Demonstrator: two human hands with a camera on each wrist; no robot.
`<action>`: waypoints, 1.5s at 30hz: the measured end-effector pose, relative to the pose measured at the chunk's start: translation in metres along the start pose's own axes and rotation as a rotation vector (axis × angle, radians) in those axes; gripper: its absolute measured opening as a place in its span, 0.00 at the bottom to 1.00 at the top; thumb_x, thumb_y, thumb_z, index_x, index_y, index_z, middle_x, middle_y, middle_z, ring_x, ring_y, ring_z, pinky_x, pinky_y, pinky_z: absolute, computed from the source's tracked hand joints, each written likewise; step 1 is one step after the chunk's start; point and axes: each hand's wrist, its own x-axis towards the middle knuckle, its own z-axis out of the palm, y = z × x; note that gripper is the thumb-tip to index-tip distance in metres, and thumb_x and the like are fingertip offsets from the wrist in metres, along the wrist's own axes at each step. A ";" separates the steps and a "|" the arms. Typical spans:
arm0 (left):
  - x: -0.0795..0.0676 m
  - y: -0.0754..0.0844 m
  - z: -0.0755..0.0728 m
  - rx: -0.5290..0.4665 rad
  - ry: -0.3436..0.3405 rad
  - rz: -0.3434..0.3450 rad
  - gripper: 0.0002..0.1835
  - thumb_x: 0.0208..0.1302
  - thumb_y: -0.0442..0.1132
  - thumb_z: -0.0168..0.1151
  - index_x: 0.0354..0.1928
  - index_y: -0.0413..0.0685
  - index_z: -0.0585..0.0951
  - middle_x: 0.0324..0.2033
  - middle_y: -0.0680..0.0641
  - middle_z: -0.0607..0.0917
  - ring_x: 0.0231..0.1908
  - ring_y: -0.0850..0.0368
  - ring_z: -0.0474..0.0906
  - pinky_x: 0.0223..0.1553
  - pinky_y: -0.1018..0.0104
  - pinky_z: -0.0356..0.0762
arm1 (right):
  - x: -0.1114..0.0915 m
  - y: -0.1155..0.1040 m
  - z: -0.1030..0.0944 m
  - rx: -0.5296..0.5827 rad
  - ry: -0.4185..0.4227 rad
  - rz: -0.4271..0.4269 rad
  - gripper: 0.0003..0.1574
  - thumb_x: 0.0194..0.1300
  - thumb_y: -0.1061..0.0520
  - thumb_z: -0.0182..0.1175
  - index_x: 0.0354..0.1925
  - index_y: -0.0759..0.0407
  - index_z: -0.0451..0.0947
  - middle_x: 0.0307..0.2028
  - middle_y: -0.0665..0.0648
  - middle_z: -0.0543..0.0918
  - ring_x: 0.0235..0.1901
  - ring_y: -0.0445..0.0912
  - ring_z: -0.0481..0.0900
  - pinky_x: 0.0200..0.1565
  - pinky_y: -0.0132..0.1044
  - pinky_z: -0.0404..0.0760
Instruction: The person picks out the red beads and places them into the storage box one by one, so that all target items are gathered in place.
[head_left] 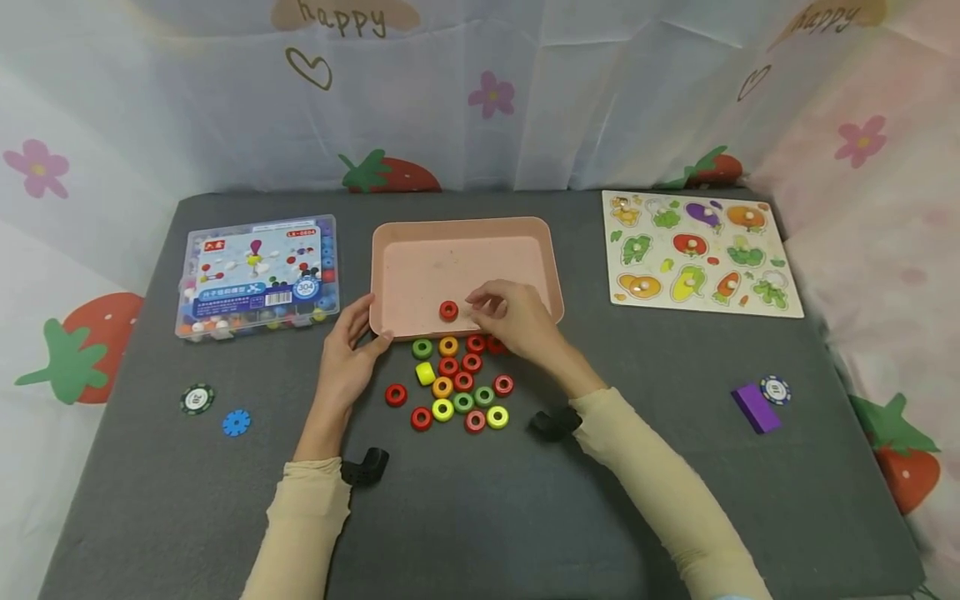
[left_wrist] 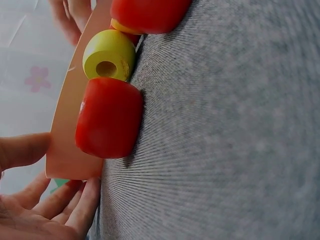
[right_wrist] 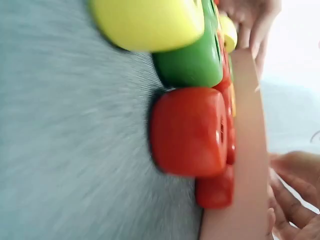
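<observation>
A shallow pink tray (head_left: 465, 229) lies on the grey table. My left hand (head_left: 347, 354) grips its front left corner; in the left wrist view the thumb (left_wrist: 25, 150) lies against the front wall and the fingers (left_wrist: 75, 205) are round the side. Inside the tray, near the front, sits one red bead (head_left: 448, 311). Just right of it, over the tray, my right hand (head_left: 517, 321) has loosely bent fingers, with nothing visible between them. Several red, green, orange and yellow barrel-shaped beads (head_left: 463, 382) with holes lie before the tray. One yellow bead (head_left: 425, 373) is on its side.
At the left stands a clear plastic box (head_left: 258, 275) of small coloured parts. A vegetable puzzle board (head_left: 701, 254) lies at the right. Two poker chips, dark green (head_left: 197, 399) and blue (head_left: 236, 423), lie front left; a purple block (head_left: 756, 408) and another chip (head_left: 775, 390) lie front right.
</observation>
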 end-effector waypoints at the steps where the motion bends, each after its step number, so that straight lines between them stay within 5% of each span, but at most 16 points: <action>1: 0.000 0.000 0.000 -0.002 0.001 -0.001 0.34 0.69 0.37 0.63 0.75 0.56 0.64 0.72 0.46 0.69 0.72 0.51 0.62 0.72 0.48 0.56 | -0.005 -0.001 -0.003 0.002 -0.014 -0.019 0.11 0.62 0.59 0.70 0.44 0.57 0.86 0.35 0.51 0.85 0.34 0.45 0.79 0.36 0.39 0.79; 7: 0.001 -0.001 0.001 -0.020 -0.001 -0.004 0.34 0.69 0.36 0.63 0.75 0.55 0.64 0.71 0.46 0.70 0.72 0.51 0.62 0.71 0.49 0.58 | -0.037 -0.005 -0.020 0.019 -0.086 -0.068 0.12 0.62 0.61 0.71 0.45 0.58 0.85 0.40 0.52 0.85 0.38 0.44 0.80 0.43 0.42 0.82; 14: 0.000 0.000 0.002 -0.012 0.005 0.000 0.34 0.69 0.37 0.63 0.75 0.55 0.65 0.71 0.46 0.70 0.71 0.51 0.63 0.71 0.49 0.59 | -0.068 0.004 -0.027 -0.028 -0.213 -0.045 0.19 0.57 0.57 0.75 0.48 0.55 0.84 0.41 0.50 0.85 0.36 0.43 0.78 0.39 0.39 0.77; 22: 0.001 0.001 0.003 -0.004 0.007 0.014 0.33 0.69 0.37 0.63 0.74 0.53 0.65 0.70 0.45 0.72 0.71 0.50 0.64 0.70 0.48 0.59 | -0.081 0.022 -0.021 -0.044 -0.282 -0.052 0.20 0.55 0.56 0.77 0.47 0.52 0.85 0.39 0.45 0.84 0.35 0.43 0.78 0.38 0.35 0.76; 29: 0.000 0.001 0.002 -0.007 0.006 0.011 0.34 0.69 0.37 0.64 0.74 0.53 0.65 0.70 0.45 0.71 0.71 0.50 0.64 0.71 0.47 0.58 | -0.075 0.021 -0.021 -0.001 -0.249 -0.068 0.16 0.56 0.55 0.76 0.43 0.52 0.85 0.34 0.47 0.84 0.33 0.42 0.79 0.35 0.35 0.77; 36: 0.000 0.001 0.001 -0.005 0.009 0.005 0.34 0.69 0.37 0.64 0.74 0.54 0.65 0.70 0.46 0.71 0.71 0.50 0.63 0.70 0.48 0.60 | -0.052 0.011 -0.022 0.113 -0.101 -0.083 0.18 0.58 0.56 0.74 0.48 0.55 0.85 0.33 0.49 0.84 0.29 0.41 0.78 0.30 0.35 0.75; 45: -0.001 0.002 0.002 0.002 0.010 -0.003 0.33 0.69 0.37 0.64 0.74 0.54 0.65 0.70 0.46 0.72 0.70 0.50 0.66 0.70 0.47 0.58 | -0.010 0.008 -0.013 0.085 0.055 0.002 0.19 0.56 0.59 0.75 0.47 0.58 0.87 0.37 0.56 0.85 0.34 0.48 0.80 0.39 0.41 0.78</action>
